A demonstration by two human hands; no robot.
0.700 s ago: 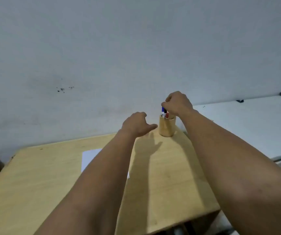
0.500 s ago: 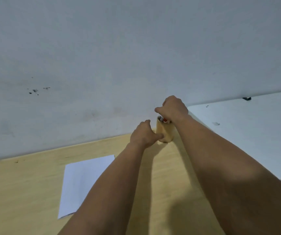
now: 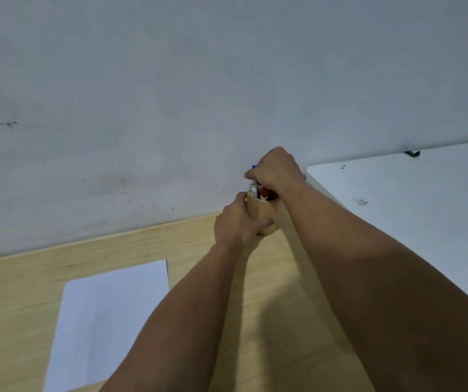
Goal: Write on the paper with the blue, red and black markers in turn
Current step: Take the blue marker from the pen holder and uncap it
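A wooden pen cup point(image 3: 263, 212) stands at the far edge of the wooden table point(image 3: 269, 306), against the wall. My left hand point(image 3: 237, 224) wraps around the cup's left side and holds it. Above the cup, my right hand point(image 3: 276, 172) pinches the blue marker point(image 3: 254, 185), whose blue cap shows beside my fingers while its white barrel is still partly inside the cup. The red marker's cap point(image 3: 264, 193) shows in the cup. The black marker is hidden. The white paper point(image 3: 105, 321) lies flat on the table at the near left.
A pale wall point(image 3: 198, 94) rises right behind the table. A white table point(image 3: 424, 216) adjoins on the right, with small dark clips at its far edge.
My left hand moved from beside the cup to gripping it. My right hand rose a little with the blue marker. The camera tilted down and closer, so more of the paper shows.
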